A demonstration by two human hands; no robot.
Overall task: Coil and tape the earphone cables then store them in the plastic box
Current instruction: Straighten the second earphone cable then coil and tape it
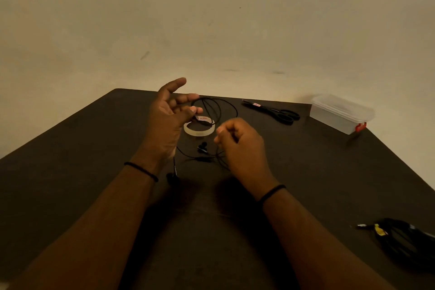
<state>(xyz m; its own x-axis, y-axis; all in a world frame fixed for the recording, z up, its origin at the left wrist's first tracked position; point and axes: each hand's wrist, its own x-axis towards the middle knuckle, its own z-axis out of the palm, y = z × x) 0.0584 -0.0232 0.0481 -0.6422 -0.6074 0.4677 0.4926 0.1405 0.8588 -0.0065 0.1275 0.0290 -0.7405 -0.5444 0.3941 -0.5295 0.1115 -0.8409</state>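
A black earphone cable [220, 107] loops from my left hand [168, 117] over the dark table [82, 160] toward my right hand [240, 141]. My left hand is raised, its index finger and thumb spread, the other fingers bent around the cable loop. My right hand is closed and pinches the cable near the table. Two earbuds [202, 147] lie between the hands, and another earbud end [173, 175] hangs below my left wrist. A clear tape roll [199, 128] lies flat just beyond the hands. The clear plastic box [341, 113] with a red latch stands closed at the far right.
Black scissors [274, 110] lie beyond the tape, left of the box. A black bundle of cables with a yellow tag [400, 240] rests at the table's right edge. A plain wall rises behind the table's far edge.
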